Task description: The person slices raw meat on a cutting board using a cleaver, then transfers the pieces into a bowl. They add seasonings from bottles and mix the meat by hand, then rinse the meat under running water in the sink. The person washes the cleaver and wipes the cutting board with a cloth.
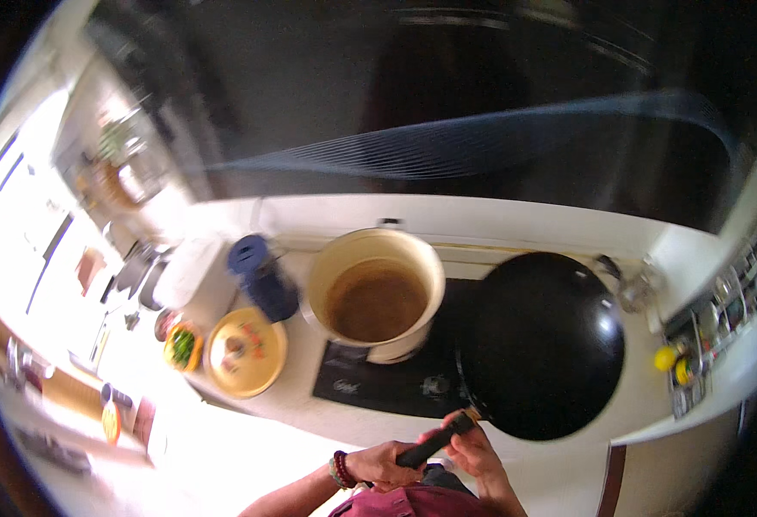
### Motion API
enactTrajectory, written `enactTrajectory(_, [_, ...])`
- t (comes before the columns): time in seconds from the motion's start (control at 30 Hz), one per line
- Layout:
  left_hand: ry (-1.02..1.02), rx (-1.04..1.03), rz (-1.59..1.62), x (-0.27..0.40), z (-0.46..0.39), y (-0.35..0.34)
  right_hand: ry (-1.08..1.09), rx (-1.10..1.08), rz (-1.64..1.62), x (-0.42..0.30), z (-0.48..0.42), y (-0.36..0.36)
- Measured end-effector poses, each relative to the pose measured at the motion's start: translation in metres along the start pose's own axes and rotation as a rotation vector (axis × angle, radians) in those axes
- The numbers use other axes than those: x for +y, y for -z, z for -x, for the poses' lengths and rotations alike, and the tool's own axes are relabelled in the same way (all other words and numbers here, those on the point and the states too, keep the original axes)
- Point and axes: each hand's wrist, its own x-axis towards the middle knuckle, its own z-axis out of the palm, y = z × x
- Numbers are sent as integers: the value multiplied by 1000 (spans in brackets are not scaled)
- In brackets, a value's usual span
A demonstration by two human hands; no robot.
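Observation:
My left hand (385, 464), with beaded bracelets at its wrist, is closed around the black handle (433, 446) of a large black wok (540, 346). My right hand (472, 449) holds the same handle nearer the wok, its fingers along the handle's far end. The wok sits over the right part of a black cooktop (378, 381), with its dark inner surface showing. To its left a tall cream enamel pot (440, 294) stands uncovered; brownish liquid or residue shows at its bottom. A yellow lid (246, 352) with a floral print lies on the counter.
A blue jug (262, 278) stands left of the pot, near a white box-shaped appliance (194, 274). An orange-rimmed bowl of chopped greens (183, 347) lies beside the lid. At the right are a wire rack (701, 349) and a yellow item (664, 358). A dark range hood (288, 97) overhangs the cooktop.

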Motion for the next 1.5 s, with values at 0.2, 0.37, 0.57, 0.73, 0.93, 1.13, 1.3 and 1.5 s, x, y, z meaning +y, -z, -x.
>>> enactTrajectory(0.2, [-4, 8, -131, -44, 195, 27, -199, -210, 200, 64, -14, -163])
enactTrajectory(0.37, [-20, 189, -313, -105, 348, 44, -259, -604, 437, 179, -34, -233])
enactTrajectory(0.57, [-76, 503, -59, -181, 480, 37, -487, -879, 383, 266, -87, -353])
enactTrajectory(0.73, [-228, 750, 234, -218, 554, 54, -579, -1217, 174, 361, -160, -430])
enactTrajectory(0.93, [-392, 1137, 414, -224, 636, 102, -660, -1428, -21, 491, -251, -523])
enactTrajectory(1.13, [-318, 1330, 557, -213, 716, 205, -835, -1353, -64, 605, -345, -599])
enactTrajectory(1.3, [-375, 1313, 559, -213, 772, 306, -970, -1209, -57, 678, -421, -628])
enactTrajectory(1.5, [-454, 1083, 564, -204, 842, 475, -959, -863, -62, 763, -538, -633])
